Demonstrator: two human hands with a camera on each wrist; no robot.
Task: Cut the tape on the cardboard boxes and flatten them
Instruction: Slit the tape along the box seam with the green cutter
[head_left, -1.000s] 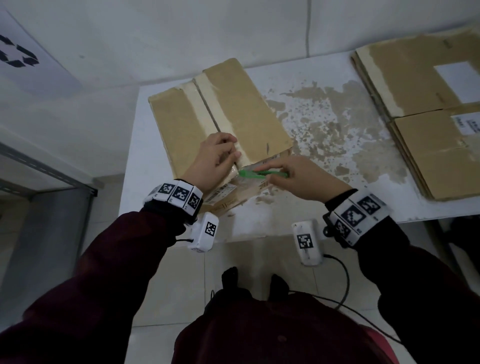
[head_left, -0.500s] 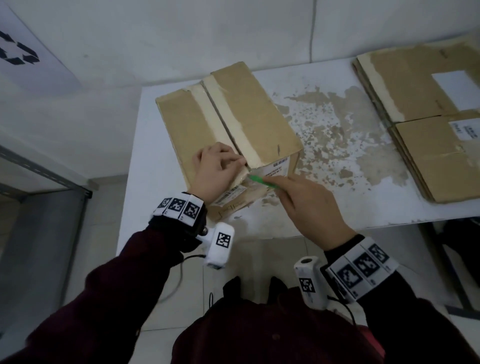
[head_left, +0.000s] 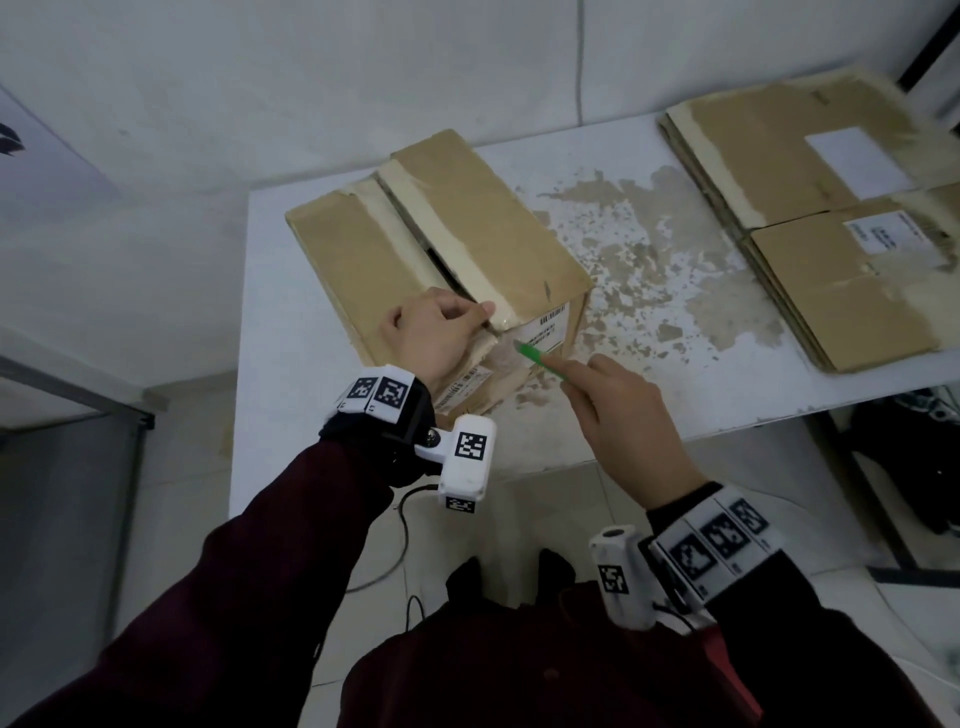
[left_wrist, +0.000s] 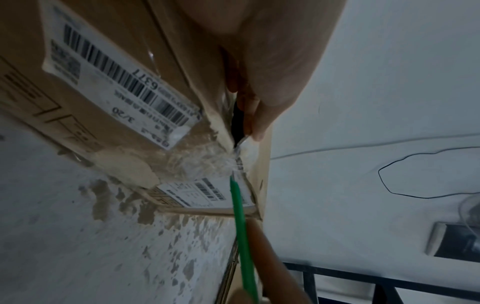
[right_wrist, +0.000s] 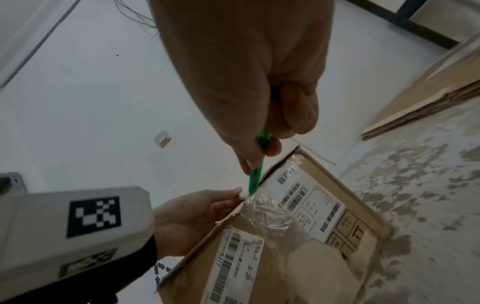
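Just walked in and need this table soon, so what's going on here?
A person is cutting open a cardboard box on the white table. Their right hand grips a green cutter, its tip at the crumpled clear tape on the box's near end. Their left hand holds the box at the flap seam, which is gaping. Flattened boxes are stacked to the right; this one is still standing.
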